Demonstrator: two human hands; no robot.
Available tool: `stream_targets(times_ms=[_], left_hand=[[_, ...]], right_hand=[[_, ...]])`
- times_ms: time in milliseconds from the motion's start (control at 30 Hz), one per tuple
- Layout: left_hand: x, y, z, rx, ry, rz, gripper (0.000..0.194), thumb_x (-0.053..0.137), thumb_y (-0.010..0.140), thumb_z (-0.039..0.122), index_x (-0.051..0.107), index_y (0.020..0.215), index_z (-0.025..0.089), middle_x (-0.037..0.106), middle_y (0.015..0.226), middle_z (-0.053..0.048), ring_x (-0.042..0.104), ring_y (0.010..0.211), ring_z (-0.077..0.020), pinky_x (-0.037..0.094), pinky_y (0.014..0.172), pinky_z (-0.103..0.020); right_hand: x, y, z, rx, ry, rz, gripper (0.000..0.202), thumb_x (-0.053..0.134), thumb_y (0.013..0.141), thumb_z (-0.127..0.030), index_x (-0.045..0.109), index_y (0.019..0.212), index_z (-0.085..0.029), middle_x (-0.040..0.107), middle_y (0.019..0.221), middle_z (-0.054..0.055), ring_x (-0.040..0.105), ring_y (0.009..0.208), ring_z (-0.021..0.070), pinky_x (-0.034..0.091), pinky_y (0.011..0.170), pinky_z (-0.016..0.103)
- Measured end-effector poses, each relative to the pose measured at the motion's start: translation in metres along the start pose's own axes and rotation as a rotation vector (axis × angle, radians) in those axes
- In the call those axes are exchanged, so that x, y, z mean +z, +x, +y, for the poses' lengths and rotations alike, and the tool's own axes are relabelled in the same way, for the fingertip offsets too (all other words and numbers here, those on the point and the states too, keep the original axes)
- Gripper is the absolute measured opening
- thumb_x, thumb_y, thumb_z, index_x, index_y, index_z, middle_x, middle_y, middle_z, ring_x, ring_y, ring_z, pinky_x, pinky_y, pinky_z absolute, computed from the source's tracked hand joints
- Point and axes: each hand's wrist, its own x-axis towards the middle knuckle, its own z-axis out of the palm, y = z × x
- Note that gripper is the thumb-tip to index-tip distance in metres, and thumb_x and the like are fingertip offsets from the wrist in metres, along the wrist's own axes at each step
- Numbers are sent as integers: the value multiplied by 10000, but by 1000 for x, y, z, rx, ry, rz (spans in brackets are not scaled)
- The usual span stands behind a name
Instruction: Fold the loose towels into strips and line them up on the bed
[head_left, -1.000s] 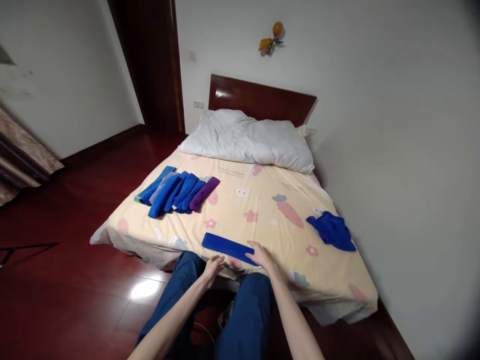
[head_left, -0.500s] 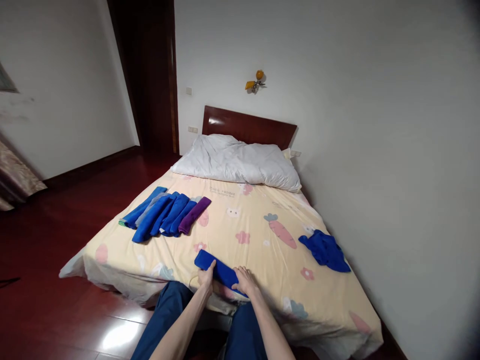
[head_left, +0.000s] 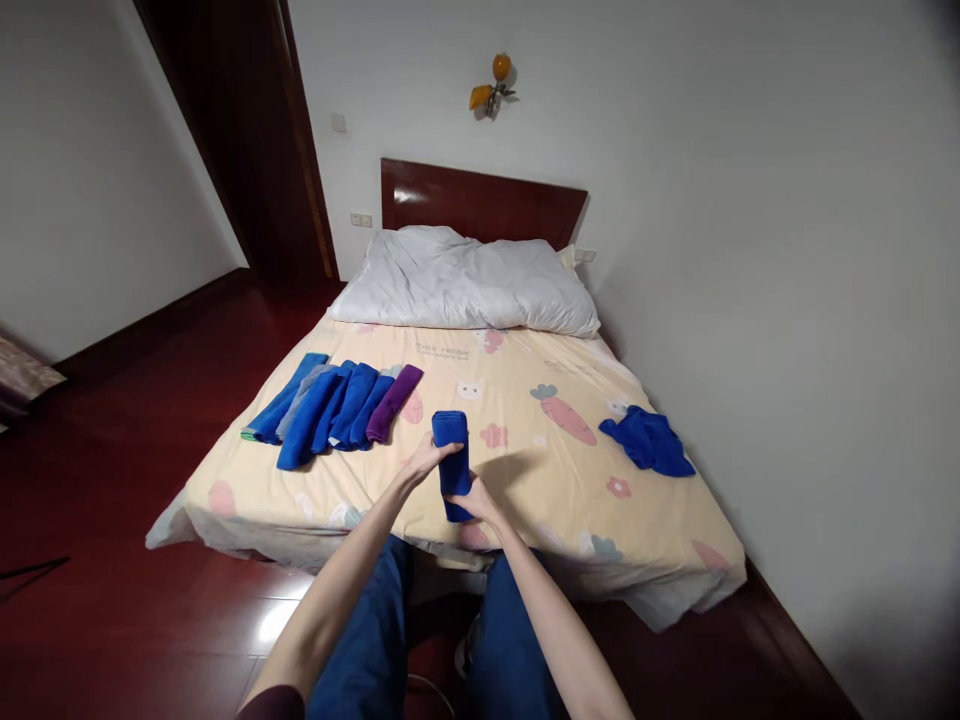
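A blue towel [head_left: 453,466], folded into a narrow strip, is held up off the bed between both hands, with its long side pointing away from me. My left hand [head_left: 427,458] grips its left side near the far end, thumb across the top. Around the near right edge closes my right hand [head_left: 472,498]. To the left lies a row of folded towels, several blue ones [head_left: 309,428], a grey one [head_left: 297,402] and a purple one [head_left: 394,404] at the right end. A crumpled blue towel [head_left: 649,440] rests at the bed's right side.
The bed [head_left: 555,505] has a pale yellow sheet with carrot prints. A light grey quilt [head_left: 465,282] is bunched before the dark wooden headboard [head_left: 480,205]. A white wall [head_left: 795,300] runs close along the right side; dark red floor [head_left: 135,500] lies left.
Both hands have lifted the folded blue towel from the bed's near edge and turned it from slanting sideways to pointing away from me. The view has tilted down somewhat.
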Motion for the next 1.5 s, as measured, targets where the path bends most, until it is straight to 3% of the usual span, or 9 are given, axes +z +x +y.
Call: stream_targets(times_ms=[100, 233, 333, 467, 567, 733, 933, 1200, 1500], left_hand=[[-24, 15, 26, -11, -43, -127, 440, 844, 733, 451, 733, 1021, 137, 768, 1045, -142, 736, 970, -283, 589, 935, -450], [-56, 36, 48, 70, 18, -72, 446, 874, 724, 433, 734, 1020, 129, 766, 1061, -159, 742, 989, -300, 593, 954, -482], [-79, 56, 55, 159, 63, -94, 458, 879, 725, 392, 738, 1067, 122, 765, 1081, -155, 738, 1017, -298, 582, 987, -480], [-103, 84, 54, 232, 139, -55, 465, 883, 711, 382, 738, 1064, 115, 764, 1068, -138, 731, 1005, -299, 580, 980, -483], [-117, 99, 46, 241, 168, 36, 486, 906, 662, 378, 735, 1029, 108, 760, 1037, -135, 728, 968, -294, 589, 937, -468], [-129, 110, 21, 188, 247, 157, 501, 897, 625, 397, 717, 992, 106, 747, 976, -114, 714, 894, -261, 585, 871, -425], [-132, 110, -3, 119, 244, 154, 475, 869, 628, 384, 697, 976, 109, 741, 989, -115, 701, 889, -241, 572, 863, -389], [-133, 110, -9, 119, 298, 185, 404, 832, 659, 373, 674, 938, 128, 725, 941, -92, 680, 814, -215, 563, 793, -359], [-133, 110, -22, 112, 351, 191, 372, 842, 687, 349, 675, 940, 133, 702, 922, -95, 682, 848, -260, 577, 882, -472]], right_hand=[[19, 24, -24, 20, 49, 34, 440, 804, 608, -205, 646, 1017, -173, 769, 1006, 105, 738, 912, 264, 595, 795, 362], [42, 63, -63, -56, 125, 98, 477, 823, 590, -260, 659, 1031, -177, 760, 937, 75, 731, 854, 261, 598, 718, 351], [60, 99, -94, -166, 214, 233, 594, 849, 574, -342, 644, 1112, -197, 758, 1012, 60, 726, 926, 254, 615, 762, 353], [80, 145, -119, -188, 191, 254, 484, 832, 593, -350, 652, 1013, -189, 771, 971, 63, 731, 909, 260, 630, 803, 373], [90, 171, -116, -174, 174, 258, 473, 850, 587, -331, 653, 996, -195, 777, 992, 70, 733, 923, 270, 635, 833, 380], [105, 191, -85, -208, 172, 258, 484, 861, 572, -289, 673, 1012, -216, 773, 1102, 80, 734, 1017, 271, 633, 889, 348], [116, 190, -63, -106, 193, 245, 576, 869, 562, -287, 685, 1089, -144, 778, 1102, 97, 748, 983, 275, 635, 837, 325], [124, 189, -61, -56, 126, 250, 686, 917, 574, -263, 652, 1187, -109, 777, 1073, 69, 732, 948, 213, 576, 772, 236], [128, 188, -53, -21, 89, 232, 713, 910, 619, -248, 615, 1255, -120, 761, 1047, 41, 707, 986, 208, 581, 830, 274]])
